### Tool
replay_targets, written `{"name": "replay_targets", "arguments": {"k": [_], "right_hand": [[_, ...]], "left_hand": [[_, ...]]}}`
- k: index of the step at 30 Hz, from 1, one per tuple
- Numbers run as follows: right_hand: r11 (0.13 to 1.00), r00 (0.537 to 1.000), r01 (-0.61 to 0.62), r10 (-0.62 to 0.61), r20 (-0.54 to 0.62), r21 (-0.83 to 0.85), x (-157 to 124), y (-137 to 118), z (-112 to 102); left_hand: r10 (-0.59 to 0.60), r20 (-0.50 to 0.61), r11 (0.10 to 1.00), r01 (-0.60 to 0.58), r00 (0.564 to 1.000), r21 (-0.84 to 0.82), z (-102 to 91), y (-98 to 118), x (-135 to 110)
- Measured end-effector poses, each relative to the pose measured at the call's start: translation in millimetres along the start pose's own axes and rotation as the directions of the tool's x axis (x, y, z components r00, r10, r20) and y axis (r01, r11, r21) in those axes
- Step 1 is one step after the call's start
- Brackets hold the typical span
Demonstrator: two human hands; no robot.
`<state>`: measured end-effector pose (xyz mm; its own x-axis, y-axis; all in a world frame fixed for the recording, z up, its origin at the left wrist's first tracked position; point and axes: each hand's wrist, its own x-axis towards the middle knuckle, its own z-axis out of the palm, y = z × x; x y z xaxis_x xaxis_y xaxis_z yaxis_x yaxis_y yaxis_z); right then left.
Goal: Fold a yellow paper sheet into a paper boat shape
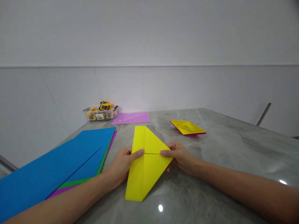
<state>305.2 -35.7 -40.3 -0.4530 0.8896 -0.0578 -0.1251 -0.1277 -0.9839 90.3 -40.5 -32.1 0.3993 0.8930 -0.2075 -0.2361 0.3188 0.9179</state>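
A partly folded yellow paper sheet point(146, 161) lies on the grey marble table point(221, 149), its flaps meeting at a middle crease. My left hand point(121, 165) grips its left edge, thumb on top and fingers curled under. My right hand point(179, 155) pinches the right corner, thumb pressing on the paper near the crease.
A stack of blue, green and purple sheets point(63, 165) lies at the left. A pink sheet point(132, 118) and a clear box of yellow toy vehicles point(101, 113) sit at the back by the wall. A folded yellow-and-red paper boat point(187, 127) rests at the right.
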Motion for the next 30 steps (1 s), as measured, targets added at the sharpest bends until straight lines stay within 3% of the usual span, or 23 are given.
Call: {"name": "replay_targets", "arguments": {"k": [4,8,17,23,27,30], "right_hand": [[0.992,0.983,-0.12,0.114,0.144,0.03,-2,0,0],[0.993,0.969,-0.12,0.118,0.219,-0.007,-5,1,1],[0.989,0.977,-0.111,0.126,0.171,-0.099,-8,-3,4],[0.983,0.956,-0.131,0.159,0.245,-0.125,-8,0,6],[0.981,0.955,-0.116,0.153,0.254,-0.157,-9,0,6],[0.968,0.973,-0.078,0.126,0.192,-0.239,-10,-1,10]], "left_hand": [[-0.015,0.06,0.999,0.013,0.998,0.045,-1.8,0,-4],[-0.025,0.086,0.998,0.02,0.996,0.066,-2.2,1,-7],[-0.011,0.088,0.999,0.008,0.996,0.042,-1.9,-3,-6],[-0.069,0.159,0.994,0.054,0.985,0.099,2.3,1,-12],[-0.06,0.127,0.989,0.042,0.99,0.141,4.3,2,-13],[-0.01,0.064,0.984,-0.002,0.998,0.18,4.5,1,-11]]}}
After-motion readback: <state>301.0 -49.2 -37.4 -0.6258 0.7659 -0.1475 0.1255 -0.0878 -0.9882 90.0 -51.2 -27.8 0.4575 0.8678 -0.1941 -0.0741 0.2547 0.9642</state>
